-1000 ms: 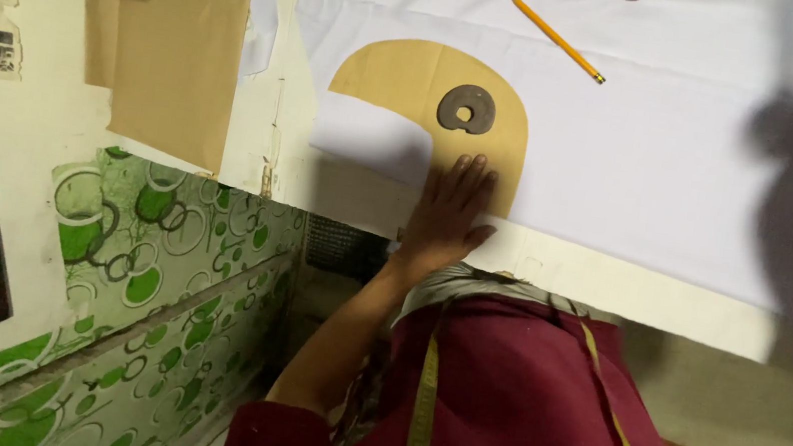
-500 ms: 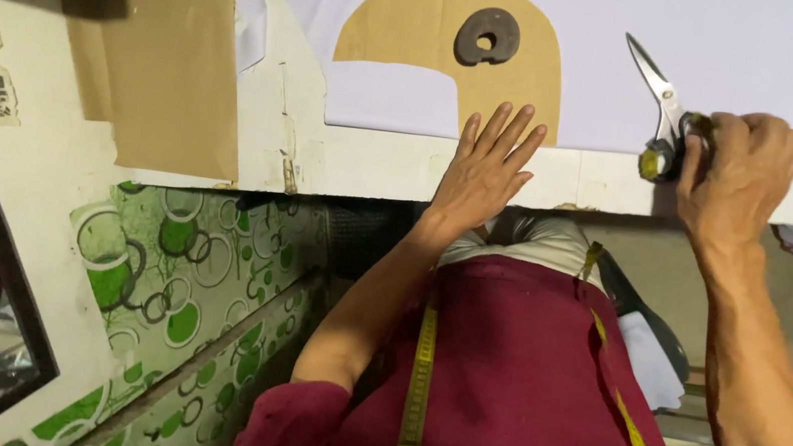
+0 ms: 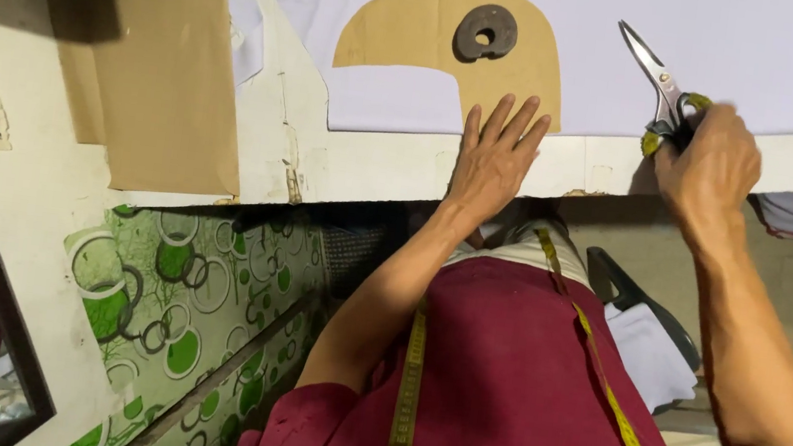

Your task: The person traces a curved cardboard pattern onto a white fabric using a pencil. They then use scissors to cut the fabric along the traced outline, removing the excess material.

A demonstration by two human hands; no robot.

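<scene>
On the far left, sheets of brown card [image 3: 158, 73] lie flat on the pale counter [image 3: 373, 165], matte and stiff-looking, with straight cut edges. Further right, white cloth [image 3: 790, 60] is spread smooth over the counter top, thin and unwrinkled. On it lies a tan paper pattern [image 3: 410, 28] with a rounded, arched top and a stepped lower edge. A dark, rough ring-shaped weight [image 3: 485, 32] sits on the pattern and pins it down.

The left hand [image 3: 495, 160] is open, fingers spread and pressed flat across the lower end of the pattern and the counter's edge. Right of it, the right hand [image 3: 711, 166] is closed around the handles of steel scissors [image 3: 660, 84], whose blades stand parted with the points resting over the cloth, apart from the pattern.

As far as can be judged, the layout is done: cloth spread, pattern placed and weighted. The cloth around the pattern looks uncut, so the cutting appears not yet begun. A yellow tape measure [image 3: 409, 386] hangs around the person's neck over a dark red shirt [image 3: 507, 388].
</scene>
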